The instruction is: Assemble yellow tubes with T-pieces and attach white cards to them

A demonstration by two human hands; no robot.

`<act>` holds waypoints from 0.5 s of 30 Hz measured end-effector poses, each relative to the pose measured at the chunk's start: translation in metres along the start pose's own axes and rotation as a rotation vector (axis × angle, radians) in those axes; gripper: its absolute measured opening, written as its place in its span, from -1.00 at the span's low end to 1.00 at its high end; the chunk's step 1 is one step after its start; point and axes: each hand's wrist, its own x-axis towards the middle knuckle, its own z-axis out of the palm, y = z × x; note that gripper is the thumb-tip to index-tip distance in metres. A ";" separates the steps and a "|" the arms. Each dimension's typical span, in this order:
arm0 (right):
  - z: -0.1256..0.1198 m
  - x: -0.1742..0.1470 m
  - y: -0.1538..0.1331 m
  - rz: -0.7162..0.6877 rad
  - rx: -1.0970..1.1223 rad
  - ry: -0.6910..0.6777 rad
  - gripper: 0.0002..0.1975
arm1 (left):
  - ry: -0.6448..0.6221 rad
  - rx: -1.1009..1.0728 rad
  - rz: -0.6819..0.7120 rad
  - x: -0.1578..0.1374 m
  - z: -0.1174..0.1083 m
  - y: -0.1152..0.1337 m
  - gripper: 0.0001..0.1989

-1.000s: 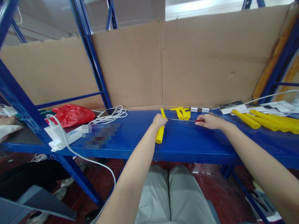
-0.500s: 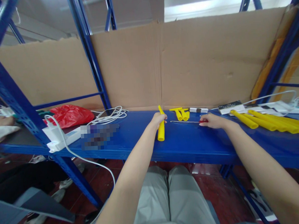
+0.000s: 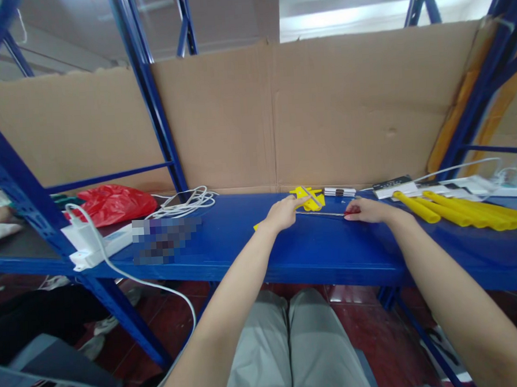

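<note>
Your left hand (image 3: 283, 213) pinches a yellow tube (image 3: 304, 195) over the blue shelf (image 3: 244, 246). Your right hand (image 3: 365, 210) pinches the red-handled rod (image 3: 324, 214); cardboard (image 3: 323, 109) stands behind.

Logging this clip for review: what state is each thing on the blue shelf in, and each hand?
left hand: gripping a yellow tube, mostly hidden
right hand: pinching the red handle
thin metal rod: lying flat between the hands
yellow tubes: lying side by side
white cable: coiled loosely
red bag: crumpled
</note>
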 end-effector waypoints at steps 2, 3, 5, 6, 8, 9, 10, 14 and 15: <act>-0.001 0.000 -0.003 0.006 -0.020 -0.004 -0.76 | -0.034 0.085 0.027 0.000 0.002 0.003 -0.38; -0.001 0.001 -0.004 0.008 -0.024 0.009 -0.77 | -0.044 0.109 0.030 0.000 0.004 0.005 -0.39; -0.001 0.002 -0.008 -0.001 -0.009 0.065 -0.77 | -0.049 0.129 0.026 0.000 0.006 0.007 -0.40; 0.000 0.003 -0.011 -0.017 0.010 0.106 -0.77 | -0.045 0.127 0.024 0.000 0.007 0.008 -0.40; 0.003 0.004 -0.018 -0.074 0.076 0.194 -0.73 | -0.032 0.111 0.023 0.000 0.009 0.009 -0.39; 0.004 0.005 -0.022 -0.110 0.121 0.230 -0.70 | -0.024 0.100 0.024 0.000 0.009 0.010 -0.39; 0.006 0.005 -0.027 -0.146 0.170 0.254 -0.66 | -0.015 0.089 0.025 0.000 0.010 0.011 -0.38; 0.015 0.009 -0.045 -0.229 0.349 0.236 -0.50 | 0.026 0.042 0.031 0.000 0.011 0.014 -0.37; 0.016 0.009 -0.048 -0.235 0.386 0.216 -0.47 | 0.034 0.032 0.034 0.000 0.010 0.015 -0.38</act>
